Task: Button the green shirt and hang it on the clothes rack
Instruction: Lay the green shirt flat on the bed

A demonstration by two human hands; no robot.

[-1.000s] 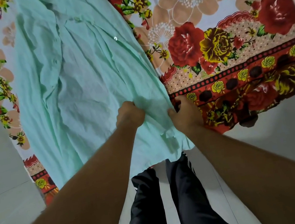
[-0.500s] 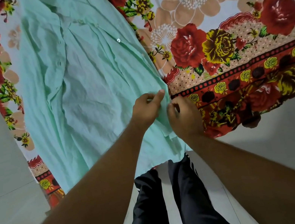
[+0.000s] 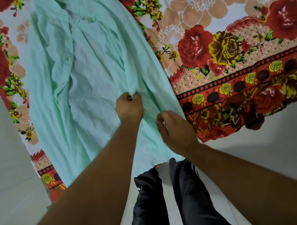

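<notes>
Roughly flat on the floral bedsheet (image 3: 226, 19): green shirt (image 3: 53, 109), front up, crumpled, hem twd the person and hanging just past the sheet's near edge. Front panels apart in the lower half, paler inner cloth showing btwn them. Left hand (image 3: 130, 107) at the rt panel's edge, fingers (image 3: 137, 97) and thumb pinching a small fold of it. Right hand (image 3: 175, 127) just beside, nearer the hem, over the shirt's rt side; fingers curled — can't tell if gripping cloth. Below, dark trousers (image 3: 149, 201); pale tiled floor (image 3: 269, 150) around.
</notes>
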